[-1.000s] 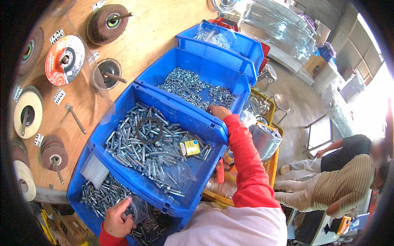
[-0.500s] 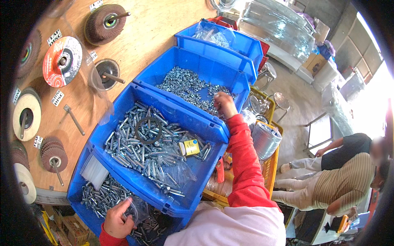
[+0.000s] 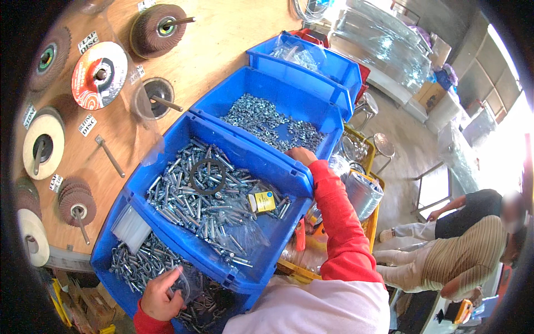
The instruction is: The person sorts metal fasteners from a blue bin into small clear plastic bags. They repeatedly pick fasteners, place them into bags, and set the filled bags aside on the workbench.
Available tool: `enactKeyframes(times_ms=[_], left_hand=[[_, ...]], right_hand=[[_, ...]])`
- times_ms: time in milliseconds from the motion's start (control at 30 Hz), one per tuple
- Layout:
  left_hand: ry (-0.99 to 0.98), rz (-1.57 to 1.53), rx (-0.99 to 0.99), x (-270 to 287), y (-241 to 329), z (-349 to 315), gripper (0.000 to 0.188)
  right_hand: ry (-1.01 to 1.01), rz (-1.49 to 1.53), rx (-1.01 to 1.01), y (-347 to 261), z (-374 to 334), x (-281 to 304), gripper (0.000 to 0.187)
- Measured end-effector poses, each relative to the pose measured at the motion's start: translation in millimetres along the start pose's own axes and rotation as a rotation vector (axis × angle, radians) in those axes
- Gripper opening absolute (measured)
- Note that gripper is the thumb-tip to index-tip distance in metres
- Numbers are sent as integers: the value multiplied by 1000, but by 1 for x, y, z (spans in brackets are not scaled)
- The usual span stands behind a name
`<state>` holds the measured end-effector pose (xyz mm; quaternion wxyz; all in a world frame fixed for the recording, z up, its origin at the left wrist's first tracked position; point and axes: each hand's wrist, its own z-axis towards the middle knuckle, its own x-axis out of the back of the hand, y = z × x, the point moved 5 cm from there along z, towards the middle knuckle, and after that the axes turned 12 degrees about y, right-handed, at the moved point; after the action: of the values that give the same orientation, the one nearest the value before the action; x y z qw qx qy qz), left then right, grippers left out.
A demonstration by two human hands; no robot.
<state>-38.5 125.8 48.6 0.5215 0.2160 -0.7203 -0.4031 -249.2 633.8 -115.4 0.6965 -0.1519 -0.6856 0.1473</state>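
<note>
My left hand (image 3: pixel 160 296) is over the nearest blue bin (image 3: pixel 108 250), its fingers curled at the edge of a clear plastic bag (image 3: pixel 192 283). Beneath it lie many small bent metal fasteners (image 3: pixel 142 260). My right hand (image 3: pixel 301 156) reaches into a farther blue bin (image 3: pixel 222 89) of small metal nuts (image 3: pixel 258 116); its fingertips are hidden behind the bin's front lip. Between the hands, another blue bin (image 3: pixel 158 214) holds a heap of bolts (image 3: pixel 186 192), with a black ring (image 3: pixel 207 177), a small yellow box (image 3: pixel 261 201) and crumpled clear plastic on top.
Grinding wheels, including an orange-and-white disc (image 3: pixel 100 75), are mounted on a wooden board (image 3: pixel 217 33) at left. A stack of clear plastic bags (image 3: pixel 130 229) lies in the nearest bin. Yellow crates (image 3: pixel 372 222) stand at right. Two people (image 3: pixel 464 245) are farther right.
My right hand has moved down and nearer in the nut bin, its fingers dropping behind the front lip. My left hand stays in the same place. The whole view has shifted slightly.
</note>
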Motion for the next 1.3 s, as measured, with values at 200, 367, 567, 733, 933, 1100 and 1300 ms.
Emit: enactKeyframes(times_ms=[200,367,567,733,933,1100,1300], left_hand=[[10,-9,31,0,-1,-2,58],[14,-10,3,-2,2,2,56],[83,129,-308,-8,3,15,50],[14,57,-372,-15,4,14,50],[14,42,-347,-6,1,9,45],[-62,69,-256,-8,-17,11,49],[116,-3,-461,-6,-17,11,30]], right_hand=[[274,150,13,4,4,10,31],[672,1028,-302,-5,-23,59,27],[557,633,313,-201,-130,138,17],[-50,591,839,-363,-191,90,20],[-158,252,820,-409,-203,55,24],[-234,259,728,-421,-205,48,36],[-259,303,644,-426,-209,45,35]])
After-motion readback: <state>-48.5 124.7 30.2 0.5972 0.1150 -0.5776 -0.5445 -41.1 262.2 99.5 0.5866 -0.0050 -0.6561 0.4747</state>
